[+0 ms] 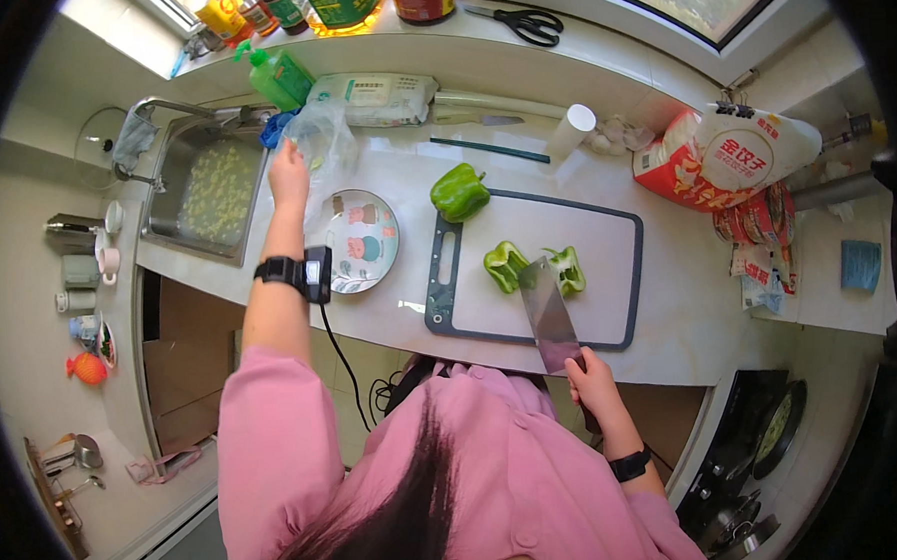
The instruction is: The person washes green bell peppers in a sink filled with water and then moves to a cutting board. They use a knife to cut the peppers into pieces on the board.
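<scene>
My right hand (594,382) grips the handle of a cleaver (549,313), whose blade lies over the near part of the cutting board (480,320). Its tip is at two cut pieces of green bell pepper, one on the left (504,267) and one on the right (568,270). A whole green bell pepper (458,192) rests at the board's far left corner. My left hand (288,170) is beside the sink, its fingers closed at the edge of a clear plastic bag (327,139); whether they grip it is unclear. A patterned plate (362,242) sits between my left forearm and the board.
At left is a sink (246,206) with pale pieces in it. Dark chopsticks (489,150), a knife (479,118) and a white cylinder (575,124) lie or stand behind the board. Scissors (527,26) rest on the sill. Food bags (736,151) stand at right, above a stove (733,433).
</scene>
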### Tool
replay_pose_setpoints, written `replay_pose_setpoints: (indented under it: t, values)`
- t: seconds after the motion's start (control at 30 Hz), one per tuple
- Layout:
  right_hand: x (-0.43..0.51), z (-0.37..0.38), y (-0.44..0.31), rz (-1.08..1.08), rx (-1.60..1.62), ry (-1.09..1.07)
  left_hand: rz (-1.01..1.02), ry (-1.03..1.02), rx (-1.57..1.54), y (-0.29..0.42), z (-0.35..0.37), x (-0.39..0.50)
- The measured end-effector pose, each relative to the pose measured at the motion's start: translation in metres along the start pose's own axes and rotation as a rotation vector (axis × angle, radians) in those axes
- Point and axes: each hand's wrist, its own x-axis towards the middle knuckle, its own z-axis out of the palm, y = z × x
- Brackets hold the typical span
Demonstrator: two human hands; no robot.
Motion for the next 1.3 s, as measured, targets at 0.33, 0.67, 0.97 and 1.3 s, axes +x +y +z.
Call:
replay_pose_setpoints:
  t: [0.33, 0.67, 0.97, 1.3]
  values:
    - [-0.001, 0.006, 0.005, -0.021, 0.022, 0.027, -0.025, -0.151, 0.543, -0.038, -0.007, 0.012]
    - [-0.003, 0.008, 0.014, -0.154, -0.242, 0.126, 0.19, -0.843, -0.027, 0.135, 0.074, -0.21]
    - [-0.01, -0.001, 0.015, -0.197, -0.233, 0.146, 0.13, -0.802, -0.009, 0.12, 0.109, -0.248]
    - [-0.011, -0.008, 0.016, -0.202, -0.197, 0.066, -0.174, -0.826, -0.253, 0.092, 0.1, -0.26]
